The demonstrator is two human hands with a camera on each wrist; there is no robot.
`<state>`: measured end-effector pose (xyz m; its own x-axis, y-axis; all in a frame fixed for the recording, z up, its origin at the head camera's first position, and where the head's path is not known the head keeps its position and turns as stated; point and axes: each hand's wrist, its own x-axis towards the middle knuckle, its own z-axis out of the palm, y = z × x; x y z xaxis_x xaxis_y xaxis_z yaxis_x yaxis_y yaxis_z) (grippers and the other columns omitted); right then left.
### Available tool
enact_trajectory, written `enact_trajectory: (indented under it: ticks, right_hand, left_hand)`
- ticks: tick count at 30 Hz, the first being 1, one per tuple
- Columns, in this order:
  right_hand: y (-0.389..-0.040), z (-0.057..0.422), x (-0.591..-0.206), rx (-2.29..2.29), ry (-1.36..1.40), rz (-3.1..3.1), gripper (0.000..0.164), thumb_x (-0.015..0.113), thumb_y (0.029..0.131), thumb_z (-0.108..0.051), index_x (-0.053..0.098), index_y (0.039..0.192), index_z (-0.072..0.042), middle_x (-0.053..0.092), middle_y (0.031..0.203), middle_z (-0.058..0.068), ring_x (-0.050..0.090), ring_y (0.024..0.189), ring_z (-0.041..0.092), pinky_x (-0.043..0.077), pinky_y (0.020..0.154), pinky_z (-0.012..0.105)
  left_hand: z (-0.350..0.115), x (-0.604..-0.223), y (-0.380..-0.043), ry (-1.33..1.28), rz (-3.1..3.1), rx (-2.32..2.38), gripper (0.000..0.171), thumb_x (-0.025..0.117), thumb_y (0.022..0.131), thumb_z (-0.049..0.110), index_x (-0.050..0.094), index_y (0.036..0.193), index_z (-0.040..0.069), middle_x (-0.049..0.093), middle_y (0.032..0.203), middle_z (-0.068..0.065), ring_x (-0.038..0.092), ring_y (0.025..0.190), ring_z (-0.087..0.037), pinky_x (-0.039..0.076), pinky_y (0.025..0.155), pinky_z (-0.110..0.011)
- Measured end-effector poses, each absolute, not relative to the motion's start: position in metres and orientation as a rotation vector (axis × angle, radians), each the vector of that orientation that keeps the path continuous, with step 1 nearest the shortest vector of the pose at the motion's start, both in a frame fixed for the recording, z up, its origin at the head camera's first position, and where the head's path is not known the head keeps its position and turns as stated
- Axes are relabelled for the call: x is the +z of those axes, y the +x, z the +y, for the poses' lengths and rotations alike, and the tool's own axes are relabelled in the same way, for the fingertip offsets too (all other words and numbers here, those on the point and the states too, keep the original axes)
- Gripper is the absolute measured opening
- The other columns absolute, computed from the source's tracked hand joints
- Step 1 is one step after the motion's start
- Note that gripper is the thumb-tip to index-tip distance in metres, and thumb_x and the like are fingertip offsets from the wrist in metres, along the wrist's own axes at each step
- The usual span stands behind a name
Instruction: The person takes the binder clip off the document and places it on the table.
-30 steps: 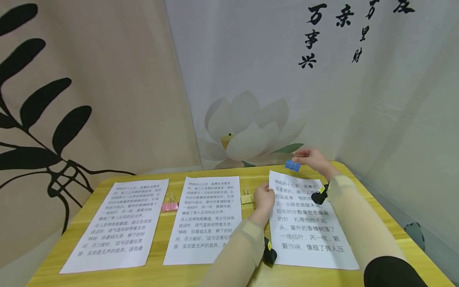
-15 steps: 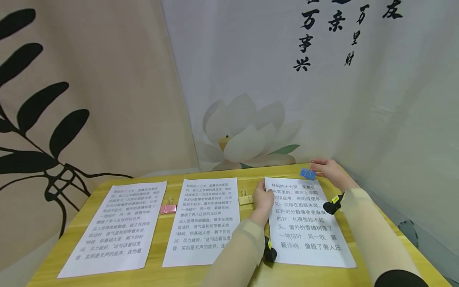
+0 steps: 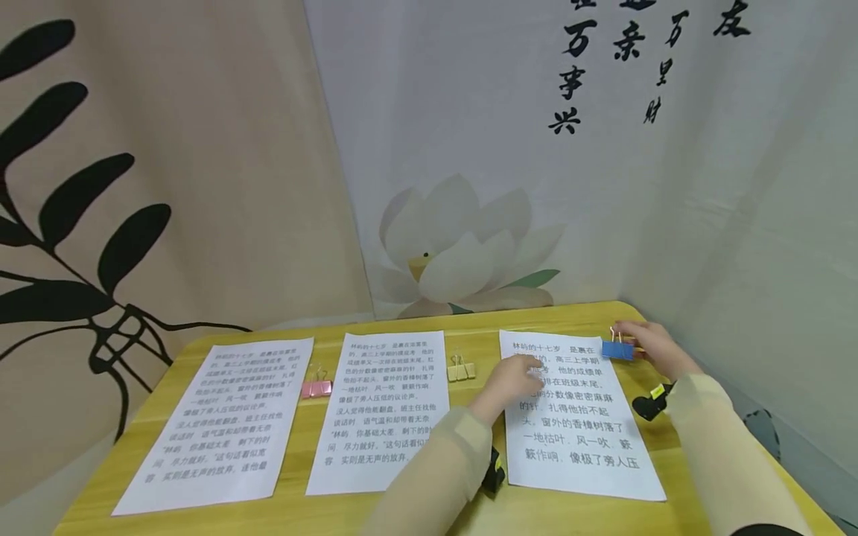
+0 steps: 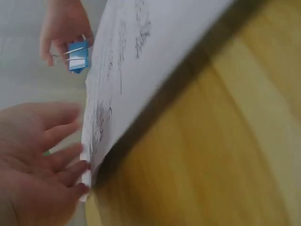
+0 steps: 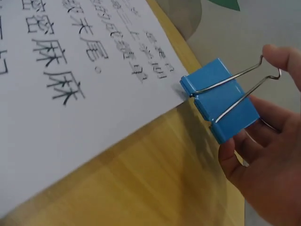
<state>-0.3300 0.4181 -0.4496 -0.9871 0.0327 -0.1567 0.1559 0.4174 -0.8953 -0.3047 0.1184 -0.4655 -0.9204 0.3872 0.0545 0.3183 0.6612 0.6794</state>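
Note:
My right hand [image 3: 653, 348] holds a blue binder clip [image 5: 221, 99] at the top right corner of the right-hand printed sheet [image 3: 570, 447]. In the right wrist view its thumb is at the silver wire handles, with other fingers beneath the clip. The clip's mouth end lies by the paper's edge; whether it bites the paper is hard to tell. My left hand [image 3: 512, 383] is over the upper left part of that sheet. In the left wrist view its fingers [image 4: 66, 162] are loosely extended beside the paper's edge, blurred, gripping nothing.
Two more printed sheets, a middle one [image 3: 382, 417] and a left one [image 3: 221, 424], lie on the yellow wooden table [image 3: 482, 514]. A pink binder clip [image 3: 316, 388] and a pale yellow binder clip [image 3: 461, 370] sit between the sheets. A patterned curtain [image 3: 469, 149] hangs behind.
My right hand has carried the blue binder clip rightward and down to the sheet's top right corner. My left hand has let go of the sheet's left edge and moved over the paper.

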Motion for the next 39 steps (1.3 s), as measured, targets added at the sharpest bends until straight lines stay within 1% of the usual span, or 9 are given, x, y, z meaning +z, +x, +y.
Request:
enact_trajectory:
  ticks: [4,7,17,27,30,32,35,37,39]
  right_hand:
    - [-0.328,0.421,-0.456,-1.595,0.171,2.546,0.069,0.052,0.095,-0.053,0.048,0.131,0.006,0.036,0.144,0.025,0.039,0.116,0.033,0.041,0.087,0.037]
    - [-0.329,0.420,-0.459,-1.603,0.169,2.540,0.062,0.052,0.096,-0.050,0.052,0.125,0.005,0.037,0.142,0.023,0.040,0.110,0.029,0.041,0.084,0.032]
    - [-0.339,0.407,-0.462,-1.620,0.103,2.561,0.053,0.050,0.100,-0.037,0.052,0.128,0.008,0.055,0.122,0.016,0.051,0.092,0.018,0.045,0.078,0.026]
    - [-0.341,0.401,-0.465,-1.764,0.088,2.493,0.038,0.053,0.099,-0.029,0.060,0.111,0.007,0.063,0.102,0.007,0.053,0.083,0.013,0.044,0.074,0.026]
    - [-0.343,0.401,-0.465,-1.749,0.098,2.522,0.037,0.055,0.098,-0.032,0.061,0.105,0.004,0.062,0.100,0.006,0.052,0.085,0.014,0.043,0.075,0.025]
    - [-0.345,0.400,-0.467,-1.711,0.117,2.547,0.043,0.057,0.097,-0.037,0.059,0.106,0.004,0.059,0.101,0.008,0.051,0.088,0.018,0.042,0.077,0.028]
    - [-0.348,0.399,-0.469,-1.623,0.146,2.574,0.056,0.057,0.095,-0.044,0.056,0.122,0.006,0.055,0.122,0.020,0.048,0.110,0.030,0.041,0.095,0.038]
    - [-0.350,0.398,-0.471,-1.565,0.155,2.587,0.067,0.054,0.097,-0.044,0.045,0.138,0.008,0.043,0.140,0.028,0.038,0.127,0.040,0.033,0.106,0.050]
    - [-0.352,0.397,-0.471,-1.509,0.158,2.607,0.070,0.053,0.098,-0.042,0.036,0.144,0.008,0.029,0.151,0.029,0.025,0.137,0.045,0.021,0.111,0.057]
  left_hand:
    - [0.114,-0.465,-0.303,0.723,2.777,0.822,0.036,0.078,0.081,0.019,0.072,0.116,0.017,0.054,0.138,-0.001,0.046,0.130,-0.017,0.035,0.106,-0.027]
    - [0.109,-0.465,-0.304,0.739,2.823,0.772,0.036,0.079,0.081,0.018,0.072,0.117,0.017,0.054,0.139,-0.003,0.045,0.131,-0.018,0.034,0.108,-0.029]
    - [0.096,-0.465,-0.314,0.597,2.844,0.797,0.038,0.079,0.080,0.019,0.071,0.117,0.019,0.053,0.140,-0.003,0.044,0.132,-0.022,0.034,0.109,-0.035]
    - [0.087,-0.468,-0.317,0.495,2.754,1.095,0.034,0.077,0.082,0.022,0.071,0.114,0.012,0.060,0.130,-0.002,0.051,0.125,-0.023,0.041,0.103,-0.036]
    - [0.086,-0.470,-0.321,0.500,2.768,1.086,0.033,0.078,0.081,0.021,0.072,0.113,0.012,0.059,0.131,-0.003,0.050,0.125,-0.023,0.041,0.103,-0.036]
    - [0.086,-0.470,-0.322,0.502,2.792,1.053,0.032,0.079,0.080,0.019,0.072,0.111,0.012,0.061,0.129,-0.002,0.053,0.122,-0.022,0.042,0.101,-0.034]
    - [0.087,-0.470,-0.324,0.500,2.820,1.015,0.031,0.080,0.078,0.015,0.073,0.108,0.012,0.063,0.123,-0.001,0.056,0.115,-0.021,0.046,0.097,-0.032]
    - [0.087,-0.470,-0.324,0.491,2.828,1.001,0.031,0.080,0.078,0.015,0.073,0.108,0.012,0.064,0.120,-0.001,0.057,0.111,-0.020,0.047,0.094,-0.031]
    - [0.088,-0.469,-0.323,0.488,2.832,1.001,0.030,0.080,0.079,0.014,0.073,0.108,0.012,0.065,0.119,-0.001,0.058,0.109,-0.019,0.048,0.092,-0.030]
